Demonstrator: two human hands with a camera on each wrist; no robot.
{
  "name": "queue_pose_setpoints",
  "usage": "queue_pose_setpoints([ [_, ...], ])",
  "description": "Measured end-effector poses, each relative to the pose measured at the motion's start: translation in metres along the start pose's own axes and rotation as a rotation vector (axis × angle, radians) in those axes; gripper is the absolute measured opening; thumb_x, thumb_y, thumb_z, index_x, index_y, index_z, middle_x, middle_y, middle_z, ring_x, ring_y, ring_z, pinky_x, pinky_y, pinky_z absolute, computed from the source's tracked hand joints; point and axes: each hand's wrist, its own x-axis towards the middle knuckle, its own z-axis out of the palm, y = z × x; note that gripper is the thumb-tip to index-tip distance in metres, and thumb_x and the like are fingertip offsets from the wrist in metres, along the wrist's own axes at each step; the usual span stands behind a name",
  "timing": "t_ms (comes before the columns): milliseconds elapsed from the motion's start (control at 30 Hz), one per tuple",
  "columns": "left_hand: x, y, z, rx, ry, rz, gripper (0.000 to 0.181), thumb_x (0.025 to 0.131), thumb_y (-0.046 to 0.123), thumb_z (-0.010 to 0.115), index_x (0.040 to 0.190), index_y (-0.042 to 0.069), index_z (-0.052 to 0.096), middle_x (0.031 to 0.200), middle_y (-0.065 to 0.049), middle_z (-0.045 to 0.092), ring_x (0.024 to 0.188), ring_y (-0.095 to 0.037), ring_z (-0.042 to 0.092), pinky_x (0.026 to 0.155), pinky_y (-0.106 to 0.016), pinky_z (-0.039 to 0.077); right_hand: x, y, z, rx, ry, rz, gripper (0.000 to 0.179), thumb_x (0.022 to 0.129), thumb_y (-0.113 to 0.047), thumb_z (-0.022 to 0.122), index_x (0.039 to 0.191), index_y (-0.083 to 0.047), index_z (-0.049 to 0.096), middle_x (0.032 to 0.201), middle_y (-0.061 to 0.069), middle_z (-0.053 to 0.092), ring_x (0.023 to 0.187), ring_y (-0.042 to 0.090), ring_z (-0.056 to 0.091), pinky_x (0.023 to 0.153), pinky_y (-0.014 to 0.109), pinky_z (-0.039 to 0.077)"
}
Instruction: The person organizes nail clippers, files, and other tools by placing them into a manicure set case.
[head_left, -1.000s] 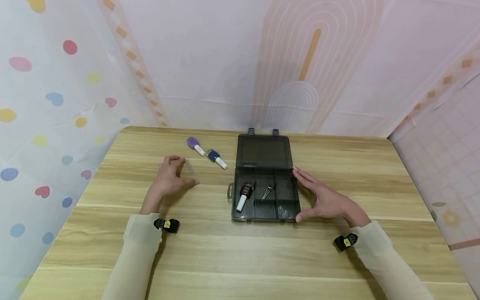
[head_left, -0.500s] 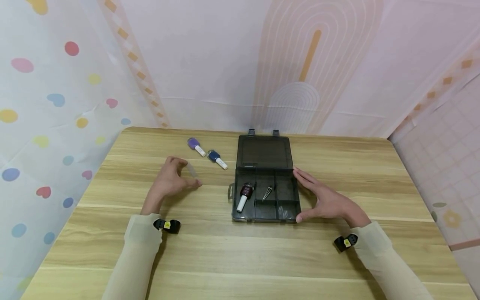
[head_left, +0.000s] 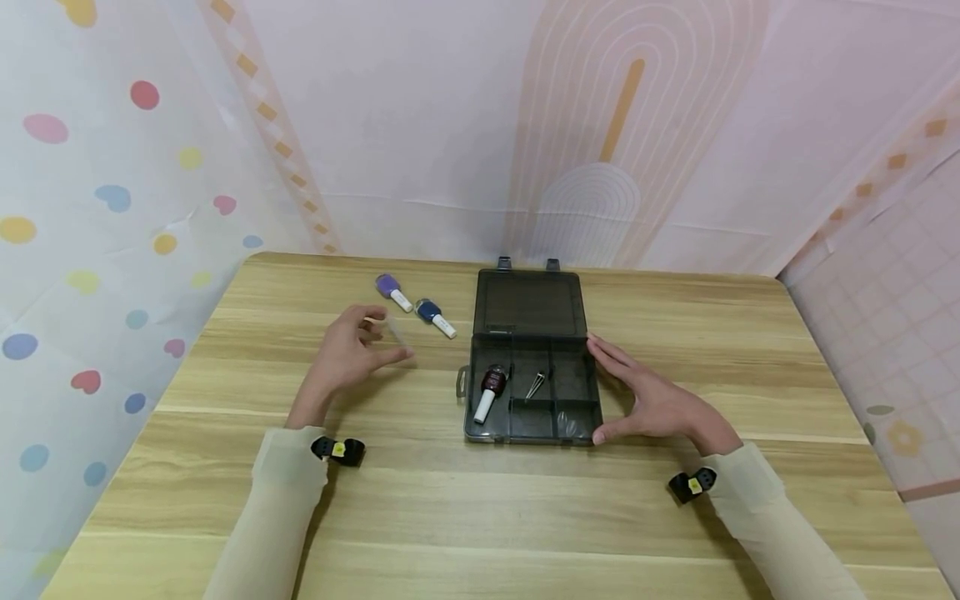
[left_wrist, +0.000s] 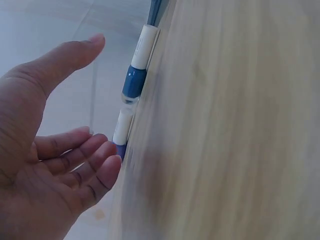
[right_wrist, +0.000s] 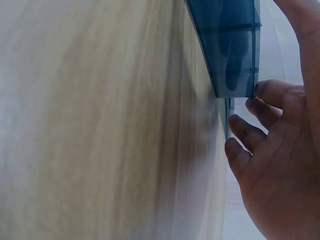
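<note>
In the head view my left hand (head_left: 347,354) pinches a thin clear strip (head_left: 399,333) by its ends, between thumb and fingers. Just beyond it, purple nail polish (head_left: 392,292) and blue nail polish (head_left: 435,317) lie on the table. My right hand (head_left: 652,400) rests along the right side of a dark see-through compartment box (head_left: 528,442), thumb at the front corner, fingers at the back one. Its lid (head_left: 531,302) lies folded back. Inside, dark red nail polish (head_left: 491,392) fills the left compartment and a small silver tool, perhaps a nail clipper (head_left: 535,385), sits in the middle one.
The wooden table (head_left: 480,517) meets patterned cloth hangings (head_left: 420,125) at its back edge. A latch (head_left: 461,382) sticks out on the box's left side. Black wrist cameras (head_left: 337,450) are strapped over the sleeves.
My left hand has moved a little right and away from me with the clear strip, towards the bottles. The right hand and the box have not moved.
</note>
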Motion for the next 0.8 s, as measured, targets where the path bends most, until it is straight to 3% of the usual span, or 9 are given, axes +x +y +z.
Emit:
queue_pose_setpoints([
  [467, 0.0, 0.019, 0.019, -0.05, -0.018, 0.09, 0.086, 0.074, 0.047, 0.092, 0.14, 0.006, 0.054, 0.117, -0.015, 0.064, 0.107, -0.033, 0.064, 0.088, -0.044, 0.056, -0.001, 0.0, -0.001, -0.007, 0.006, -0.014, 0.132, 0.07, -0.053, 0.091, 0.167, -0.018, 0.008, 0.175, 0.0, 0.002, 0.161, 0.031, 0.008, 0.122, 0.06, 0.027],
  [800, -0.004, 0.036, 0.031, -0.059, -0.031, 0.157, 0.085, 0.072, 0.047, 0.093, 0.14, 0.011, 0.057, 0.119, -0.011, 0.064, 0.104, -0.027, 0.065, 0.085, -0.04, 0.058, 0.0, -0.002, -0.001, -0.027, 0.008, -0.019, 0.133, 0.07, -0.054, 0.091, 0.167, -0.017, 0.007, 0.175, 0.003, 0.004, 0.161, 0.033, 0.009, 0.122, 0.061, 0.027],
])
